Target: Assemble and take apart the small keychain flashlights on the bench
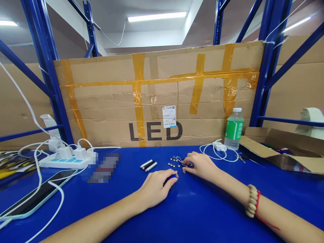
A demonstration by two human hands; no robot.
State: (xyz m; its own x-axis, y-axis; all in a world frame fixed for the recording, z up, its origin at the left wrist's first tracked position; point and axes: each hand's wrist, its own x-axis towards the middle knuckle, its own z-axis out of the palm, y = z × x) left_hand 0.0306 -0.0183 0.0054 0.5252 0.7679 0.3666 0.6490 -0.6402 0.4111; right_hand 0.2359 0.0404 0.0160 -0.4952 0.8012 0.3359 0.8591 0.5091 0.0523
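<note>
Thumb and forefinger of my left hand [157, 187] are pinched together over the blue table [202, 206]. A small, shiny piece [177, 175] shows at their tips, too small to name. Just right of it, my right hand [201, 164] is bent down with its fingers closed around small metal parts, mostly hidden by the fingertips. A small silver cylinder [184, 171] lies by its thumb. Between and beyond the hands are several small round metal pieces [172, 165]. Short silver and black tubes [148, 165] lie side by side to the left.
A white power strip [68, 163] with cables and a phone [37, 192] lie at left, near a blurred flat item [105, 168]. At back right are a coiled white cable [219, 147], a water bottle [234, 130] and an open cardboard box [280, 157]. Cardboard [113, 111] walls the back.
</note>
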